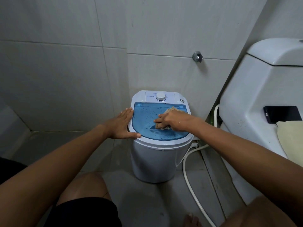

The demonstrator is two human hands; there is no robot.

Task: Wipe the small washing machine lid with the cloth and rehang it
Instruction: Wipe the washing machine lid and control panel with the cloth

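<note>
Cloth (170,110), soft, limp and light, sits bunched on the slick blue washing machine lid (147,118) under our curled right hand (172,119); our left hand (122,125) lies spread flat, bracing the rim.

A white toilet (255,89) stands at the right, with a black phone (282,114) lying on it and a pale folded towel (291,140) just beside the phone. A chrome wall tap (197,56) sits on the grey tiles. A white hose (191,176) trails across the floor (147,202).
</note>
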